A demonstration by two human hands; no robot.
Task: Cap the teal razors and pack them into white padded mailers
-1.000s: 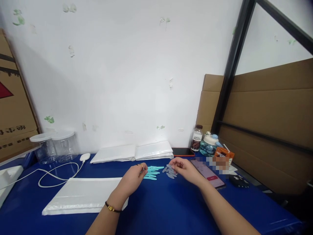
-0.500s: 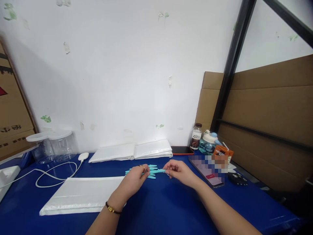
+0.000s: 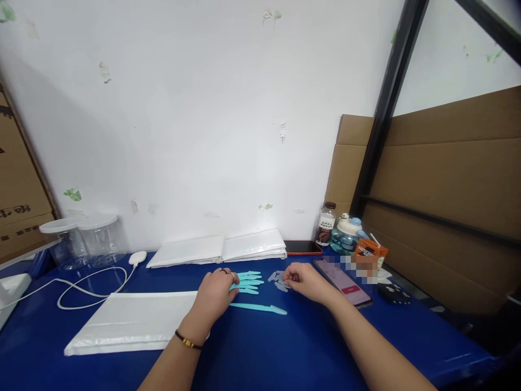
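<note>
Turquoise eyebrow razors [image 3: 249, 282] lie in a fanned group on the blue table, blade ends pointing right. My left hand [image 3: 215, 293] is over their handles, its fingers curled down on them; the fingertips are partly hidden. One separate eyebrow razor [image 3: 260, 308] lies nearer to me, its handle end passing beside my left thumb. Small translucent blade caps [image 3: 280, 282] are in a loose pile right of the group. My right hand [image 3: 303, 282] reaches this pile with thumb and fingers pinched together at a cap on its right side.
White padded mailers [image 3: 134, 320] lie at the left and, in two stacks, along the wall. A phone [image 3: 345, 282], a black key fob [image 3: 394, 294], an orange carton [image 3: 370, 252], a water bottle [image 3: 345, 236] and a brown-capped bottle [image 3: 325, 225] stand or lie at right. Clear jars [image 3: 101, 241] and a white cable are at left.
Both hands held one razor between them; now they are apart. That razor seems to lie in front of the group. My left hand is back on the handles, my right at the caps.
</note>
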